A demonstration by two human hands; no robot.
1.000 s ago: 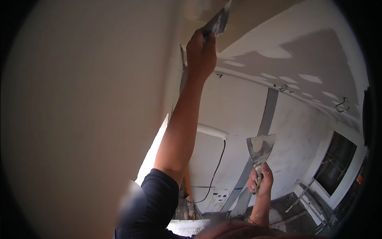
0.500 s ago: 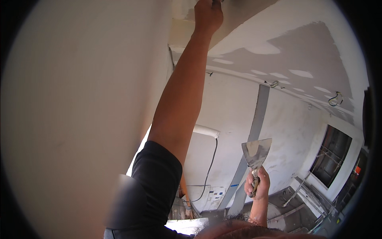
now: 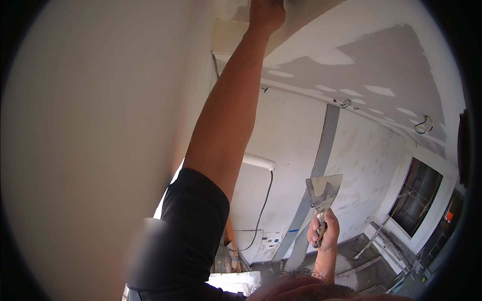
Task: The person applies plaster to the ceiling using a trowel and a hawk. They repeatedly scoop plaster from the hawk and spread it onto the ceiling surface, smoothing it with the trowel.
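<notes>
My left arm, in a dark sleeve, stretches up past the nearby wall (image 3: 95, 140). At the top edge of the picture my left hand (image 3: 267, 17) is closed close to the ceiling (image 3: 306, 15). Its fingers are partly cut off by the frame, and what they hold cannot be made out. Lower and to the right, my right hand (image 3: 325, 232) grips a putty knife (image 3: 324, 193) by its handle. The knife's wide metal blade points upward and carries pale, smeared filler. Nothing touches the blade.
Loose wire coils (image 3: 423, 125) hang from the patched ceiling. A long grey strip (image 3: 321, 145) runs down the far wall, near a white pipe (image 3: 259, 161) with a dark cable. A dark window (image 3: 416, 196) and a pile of boards (image 3: 394, 248) are at the right.
My left hand has shifted slightly up and right, taking its fingers further out of the frame. The putty knife stays nearly in place in my right hand.
</notes>
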